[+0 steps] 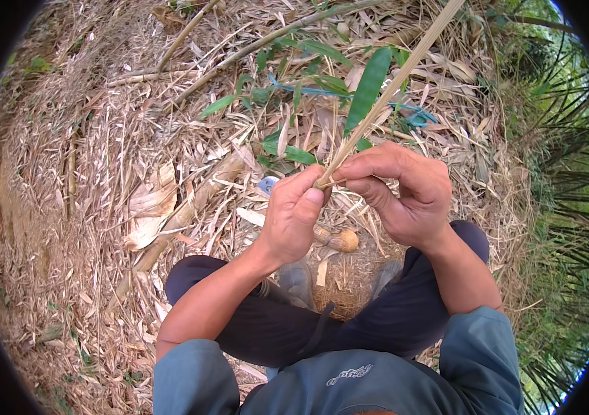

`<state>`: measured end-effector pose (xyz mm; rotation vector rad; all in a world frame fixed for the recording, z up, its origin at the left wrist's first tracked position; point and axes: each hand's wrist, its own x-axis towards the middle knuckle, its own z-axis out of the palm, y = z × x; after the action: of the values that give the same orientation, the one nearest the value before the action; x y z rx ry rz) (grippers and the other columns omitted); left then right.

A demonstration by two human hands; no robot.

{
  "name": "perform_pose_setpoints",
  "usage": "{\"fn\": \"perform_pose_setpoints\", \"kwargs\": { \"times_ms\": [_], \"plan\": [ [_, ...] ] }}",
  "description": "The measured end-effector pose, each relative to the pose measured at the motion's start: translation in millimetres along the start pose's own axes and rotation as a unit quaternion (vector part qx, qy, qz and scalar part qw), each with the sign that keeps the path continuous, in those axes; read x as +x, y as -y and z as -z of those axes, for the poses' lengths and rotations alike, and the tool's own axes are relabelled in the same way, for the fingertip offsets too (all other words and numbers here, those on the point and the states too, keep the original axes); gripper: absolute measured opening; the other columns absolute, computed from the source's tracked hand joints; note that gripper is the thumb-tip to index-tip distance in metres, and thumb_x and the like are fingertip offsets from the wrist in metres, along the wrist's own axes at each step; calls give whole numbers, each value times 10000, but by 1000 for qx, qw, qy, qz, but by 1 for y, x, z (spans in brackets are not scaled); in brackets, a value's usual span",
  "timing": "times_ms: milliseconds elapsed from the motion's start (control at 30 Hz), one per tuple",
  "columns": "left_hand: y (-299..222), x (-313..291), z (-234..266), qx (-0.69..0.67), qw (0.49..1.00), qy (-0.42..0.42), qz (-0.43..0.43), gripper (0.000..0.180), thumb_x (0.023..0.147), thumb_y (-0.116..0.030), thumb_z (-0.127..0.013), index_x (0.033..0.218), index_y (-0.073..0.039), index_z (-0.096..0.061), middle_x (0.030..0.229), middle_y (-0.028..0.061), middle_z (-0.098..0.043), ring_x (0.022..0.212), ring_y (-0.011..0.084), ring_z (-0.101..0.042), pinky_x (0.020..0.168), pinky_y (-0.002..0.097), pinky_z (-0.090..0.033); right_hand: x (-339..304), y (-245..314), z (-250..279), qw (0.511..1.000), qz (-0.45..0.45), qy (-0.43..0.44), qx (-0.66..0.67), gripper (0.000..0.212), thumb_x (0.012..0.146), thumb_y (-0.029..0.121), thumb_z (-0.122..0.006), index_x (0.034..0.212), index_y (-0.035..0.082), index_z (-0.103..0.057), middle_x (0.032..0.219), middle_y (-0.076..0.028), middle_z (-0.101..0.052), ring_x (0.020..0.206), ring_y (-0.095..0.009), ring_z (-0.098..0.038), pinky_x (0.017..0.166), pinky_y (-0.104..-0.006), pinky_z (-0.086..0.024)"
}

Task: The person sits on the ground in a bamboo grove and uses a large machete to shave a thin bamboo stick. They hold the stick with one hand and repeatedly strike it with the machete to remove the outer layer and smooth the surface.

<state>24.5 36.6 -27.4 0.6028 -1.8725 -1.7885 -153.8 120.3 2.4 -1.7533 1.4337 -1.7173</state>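
A long tan bundle of thin, bamboo-like strips [405,72] slants from between my hands up to the top right. My left hand [293,214] is closed around its lower end, with the thumb pressed on top. My right hand [405,190] pinches a thin strip beside that end, thumb against forefinger. The strip's tip is too small to follow clearly. Just under the hands, a rounded, light-brown wooden piece like a handle [343,240] lies on the ground, partly hidden by my left hand. A broad green leaf [368,90] shows beside the bundle.
Dry leaves and husks [149,207] cover the ground. A thick bamboo pole [201,187] lies left of my hands, with a thin branch [253,47] farther off. A blue strap [419,115] and a small blue disc [267,185] lie among the litter. Spiky greenery [578,173] borders the right.
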Motion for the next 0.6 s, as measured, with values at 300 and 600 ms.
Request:
{"fn": "perform_pose_setpoints", "kwargs": {
  "times_ms": [300,600],
  "plan": [
    [4,-2,3,77,995,-41,-55,445,1044,-377,-470,1162,28,-612,740,-42,-453,637,58,-389,566,257,-316,3,5,-5,999,10,-11,-52,166,815,14,-788,975,48,-756,901,-98,-751,806,-228,-738,690,-312,-586],
    [-2,-3,-1,163,983,-57,-60,303,1044,-249,-523,868,-6,-487,695,127,-466,588,253,-464,557,389,-392,-6,-4,-14,993,-104,-52,32,124,843,18,-772,965,27,-753,893,-101,-754,762,-193,-736,695,-292,-566]
  ]
}}
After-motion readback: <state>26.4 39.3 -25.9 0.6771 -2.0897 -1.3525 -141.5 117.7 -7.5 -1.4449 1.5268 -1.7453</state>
